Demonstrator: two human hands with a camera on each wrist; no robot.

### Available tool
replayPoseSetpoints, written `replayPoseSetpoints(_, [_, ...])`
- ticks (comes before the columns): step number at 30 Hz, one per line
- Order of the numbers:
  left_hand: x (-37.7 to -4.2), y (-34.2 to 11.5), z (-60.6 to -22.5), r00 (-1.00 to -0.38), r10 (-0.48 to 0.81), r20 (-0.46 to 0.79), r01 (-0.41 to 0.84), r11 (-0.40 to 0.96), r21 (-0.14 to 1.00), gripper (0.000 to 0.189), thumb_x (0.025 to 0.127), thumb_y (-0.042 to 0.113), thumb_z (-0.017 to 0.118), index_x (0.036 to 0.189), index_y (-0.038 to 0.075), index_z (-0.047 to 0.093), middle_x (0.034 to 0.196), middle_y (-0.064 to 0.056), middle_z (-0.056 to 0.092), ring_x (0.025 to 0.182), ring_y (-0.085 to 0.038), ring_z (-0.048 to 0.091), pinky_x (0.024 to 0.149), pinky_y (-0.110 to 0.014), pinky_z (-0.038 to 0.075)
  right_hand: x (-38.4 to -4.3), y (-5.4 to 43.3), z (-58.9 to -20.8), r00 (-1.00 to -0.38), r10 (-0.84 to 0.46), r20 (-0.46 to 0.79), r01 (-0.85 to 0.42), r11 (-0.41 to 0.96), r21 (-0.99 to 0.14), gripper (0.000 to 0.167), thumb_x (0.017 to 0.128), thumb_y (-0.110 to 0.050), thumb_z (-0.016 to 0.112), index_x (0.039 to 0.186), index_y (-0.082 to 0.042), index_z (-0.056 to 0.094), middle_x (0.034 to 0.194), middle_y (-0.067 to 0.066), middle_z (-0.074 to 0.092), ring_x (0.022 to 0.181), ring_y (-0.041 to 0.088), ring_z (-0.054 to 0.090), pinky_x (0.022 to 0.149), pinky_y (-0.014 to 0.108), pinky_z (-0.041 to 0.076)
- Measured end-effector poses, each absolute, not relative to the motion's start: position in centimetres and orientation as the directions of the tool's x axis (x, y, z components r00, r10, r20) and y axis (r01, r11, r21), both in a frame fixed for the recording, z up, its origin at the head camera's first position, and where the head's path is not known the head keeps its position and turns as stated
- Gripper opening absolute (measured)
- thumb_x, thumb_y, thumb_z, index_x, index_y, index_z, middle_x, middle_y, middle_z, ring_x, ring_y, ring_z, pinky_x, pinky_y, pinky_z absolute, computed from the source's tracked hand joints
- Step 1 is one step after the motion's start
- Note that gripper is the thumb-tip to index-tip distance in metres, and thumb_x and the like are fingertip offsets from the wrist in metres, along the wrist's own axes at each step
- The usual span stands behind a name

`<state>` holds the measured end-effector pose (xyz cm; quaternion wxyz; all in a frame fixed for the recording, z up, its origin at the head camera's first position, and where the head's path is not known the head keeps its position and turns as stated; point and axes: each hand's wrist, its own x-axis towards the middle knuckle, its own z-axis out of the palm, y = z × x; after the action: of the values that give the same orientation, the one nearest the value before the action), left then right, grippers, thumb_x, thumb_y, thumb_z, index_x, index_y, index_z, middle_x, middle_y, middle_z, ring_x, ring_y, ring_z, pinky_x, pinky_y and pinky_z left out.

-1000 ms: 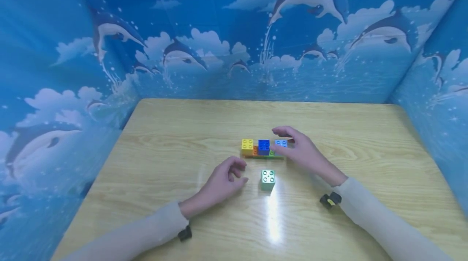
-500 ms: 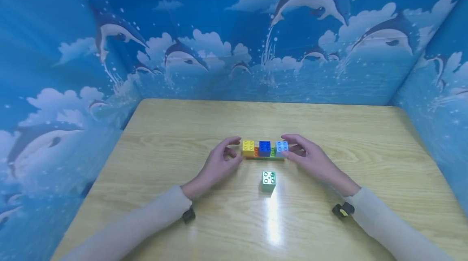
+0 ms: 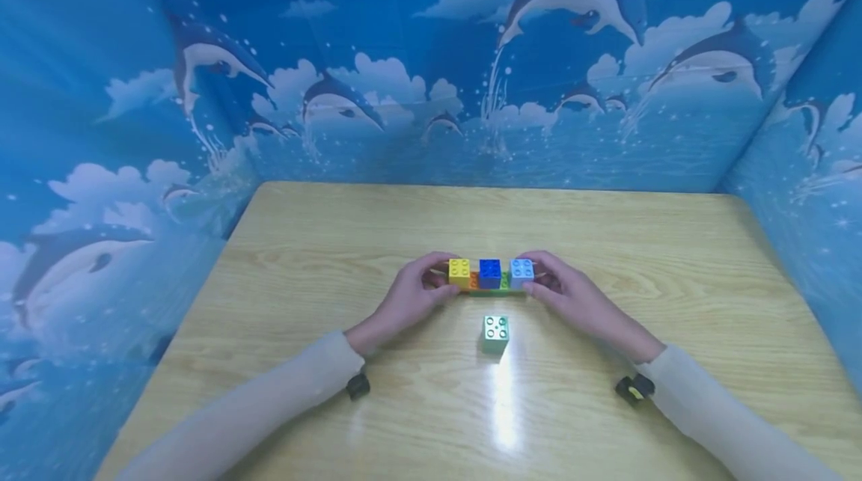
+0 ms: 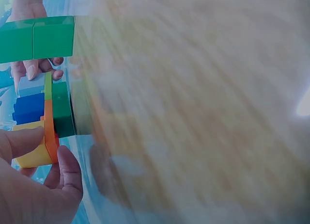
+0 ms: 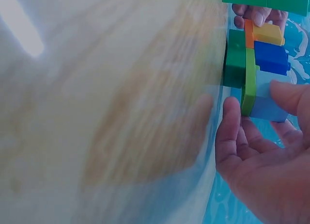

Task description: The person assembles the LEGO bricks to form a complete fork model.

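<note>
A toy-brick build lies across the middle of the table. Its top carries a yellow brick [image 3: 459, 274], a dark blue brick [image 3: 490, 273] and a light blue brick [image 3: 521, 271], side by side with gaps. Under them run a flat orange plate [image 4: 49, 132] and a flat light green plate [image 5: 249, 83], over a green brick [image 4: 61, 110]. At the left end my left hand [image 3: 412, 292] pinches the yellow brick, thumb on its near face. My right hand [image 3: 572, 294] grips the light blue brick at the other end, thumb in front; its far fingers are partly hidden.
Nearer to me, two stacked green bricks [image 3: 494, 335] stand upright on the wooden table [image 3: 323, 241]. Blue dolphin-printed cloth [image 3: 431, 129] walls the table at the back and sides. Each sleeved wrist wears a small black device [image 3: 634, 389].
My left hand has moved forward and right, from beside the green stack to the yellow brick. My right hand has drawn back to the build's right end and now grips the light blue brick.
</note>
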<state>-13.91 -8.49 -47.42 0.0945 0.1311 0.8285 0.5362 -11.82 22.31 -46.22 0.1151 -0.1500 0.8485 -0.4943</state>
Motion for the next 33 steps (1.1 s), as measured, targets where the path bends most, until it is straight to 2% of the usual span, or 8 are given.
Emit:
replayPoseSetpoints(4, [-13.7, -8.5, -47.2, -0.945, 0.324, -0.034, 0.098, 0.381, 0.919, 0.058, 0.093, 0.001, 0.085, 0.146, 0.016, 0.067, 0.121, -0.008, 0.074, 0.096, -0.018, 0.071, 0.086, -0.032, 0.062, -11.4, 22.4, -45.9, -0.931, -0.363, -0.040, -0.149, 0.477, -0.866, 0.050, 0.112, -0.024, 0.065, 0.158, -0.013, 0.051, 0.132, 0.015, 0.069, 0.117, 0.030, 0.068, 0.097, 0.044, 0.058])
replayPoseSetpoints(9, [-13.0, -8.9, -46.2, -0.942, 0.336, -0.007, 0.117, 0.347, 0.931, 0.061, 0.096, 0.005, 0.083, 0.151, 0.018, 0.063, 0.117, -0.004, 0.074, 0.099, -0.019, 0.071, 0.086, -0.034, 0.062, -11.0, 22.2, -45.4, -0.935, -0.353, 0.010, -0.193, 0.488, -0.851, 0.048, 0.113, -0.023, 0.063, 0.159, -0.015, 0.050, 0.125, 0.012, 0.070, 0.111, 0.026, 0.067, 0.089, 0.037, 0.059])
replayPoseSetpoints(15, [-12.4, -9.1, -45.1, -0.934, 0.351, 0.063, 0.189, 0.336, 0.923, 0.060, 0.097, 0.006, 0.082, 0.152, 0.016, 0.061, 0.112, -0.001, 0.074, 0.096, -0.018, 0.069, 0.082, -0.033, 0.061, -10.4, 22.1, -44.5, -0.938, -0.333, 0.094, -0.261, 0.502, -0.824, 0.048, 0.113, -0.020, 0.064, 0.159, -0.016, 0.049, 0.117, 0.009, 0.072, 0.101, 0.023, 0.066, 0.077, 0.031, 0.058])
replayPoseSetpoints(20, [-11.8, -9.2, -44.6, -0.927, 0.354, 0.124, 0.247, 0.328, 0.912, 0.060, 0.097, 0.006, 0.083, 0.152, 0.011, 0.061, 0.108, 0.000, 0.074, 0.094, -0.017, 0.069, 0.080, -0.031, 0.060, -9.8, 22.1, -43.6, -0.934, -0.330, 0.140, -0.300, 0.505, -0.810, 0.049, 0.113, -0.018, 0.064, 0.159, -0.017, 0.049, 0.111, 0.005, 0.073, 0.096, 0.021, 0.066, 0.072, 0.031, 0.056])
replayPoseSetpoints(28, [-10.3, -9.6, -43.2, -0.901, 0.382, 0.203, 0.331, 0.306, 0.892, 0.059, 0.095, 0.007, 0.085, 0.150, 0.013, 0.063, 0.109, 0.001, 0.074, 0.090, -0.016, 0.067, 0.077, -0.033, 0.060, -8.0, 22.2, -42.4, -0.932, -0.316, 0.176, -0.321, 0.501, -0.803, 0.048, 0.112, -0.015, 0.065, 0.157, -0.015, 0.050, 0.108, 0.003, 0.072, 0.094, 0.020, 0.065, 0.072, 0.032, 0.059])
replayPoseSetpoints(33, [-9.5, -9.7, -42.8, -0.888, 0.399, 0.229, 0.362, 0.299, 0.883, 0.058, 0.095, 0.006, 0.086, 0.149, 0.011, 0.064, 0.109, 0.001, 0.075, 0.090, -0.016, 0.067, 0.076, -0.030, 0.060, -7.0, 22.3, -42.0, -0.919, -0.321, 0.228, -0.374, 0.530, -0.761, 0.049, 0.110, -0.013, 0.067, 0.157, -0.015, 0.051, 0.106, -0.002, 0.071, 0.093, 0.016, 0.066, 0.073, 0.030, 0.059])
